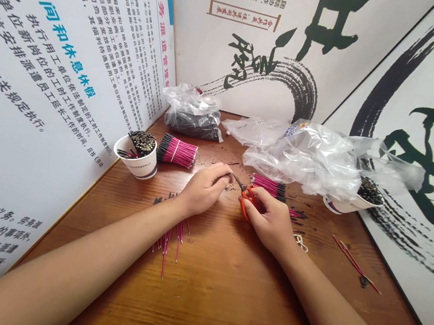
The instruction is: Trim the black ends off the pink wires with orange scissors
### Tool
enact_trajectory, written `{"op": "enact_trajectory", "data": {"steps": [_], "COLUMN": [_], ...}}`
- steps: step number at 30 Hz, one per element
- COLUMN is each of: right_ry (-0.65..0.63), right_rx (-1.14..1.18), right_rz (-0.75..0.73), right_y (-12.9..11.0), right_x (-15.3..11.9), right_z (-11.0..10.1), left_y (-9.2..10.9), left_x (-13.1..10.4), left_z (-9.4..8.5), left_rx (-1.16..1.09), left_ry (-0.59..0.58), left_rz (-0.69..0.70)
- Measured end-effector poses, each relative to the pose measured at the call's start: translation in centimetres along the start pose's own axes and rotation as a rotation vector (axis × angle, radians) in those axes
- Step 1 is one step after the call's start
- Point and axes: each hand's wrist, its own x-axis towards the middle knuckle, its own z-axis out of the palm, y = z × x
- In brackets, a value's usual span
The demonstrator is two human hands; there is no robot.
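My right hand (272, 216) is closed round the orange handles of a small pair of scissors (248, 196). Their dark blades point up and left, toward the fingertips of my left hand (207, 186). That hand is pinched shut near the blade tips; what lies between its fingers is too small to make out. Below my left wrist, several loose pink wires (166, 248) are spread on the table, some with black ends. Just behind my right hand lies a pile of pink wires with black ends (269, 186).
A paper cup of black tubes (142, 166) stands at left beside a tied wire bundle (178, 151). Plastic bags (197, 117) sit at the back. Clear film (305, 158) partly covers another cup (345, 204). Stray wires (354, 262) lie right. Printed panels wall in the wooden table (193, 303).
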Motion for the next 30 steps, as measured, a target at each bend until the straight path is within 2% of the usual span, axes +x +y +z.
{"op": "enact_trajectory", "data": {"steps": [30], "right_ry": [0.024], "right_rx": [0.002], "right_rz": [-0.014], "right_y": [0.00], "right_x": [-0.02], "right_z": [0.00], "left_y": [0.39], "left_x": [-0.04], "left_z": [-0.09], "left_rx": [-0.001], "left_ry": [-0.010], "left_rz": [-0.040]}}
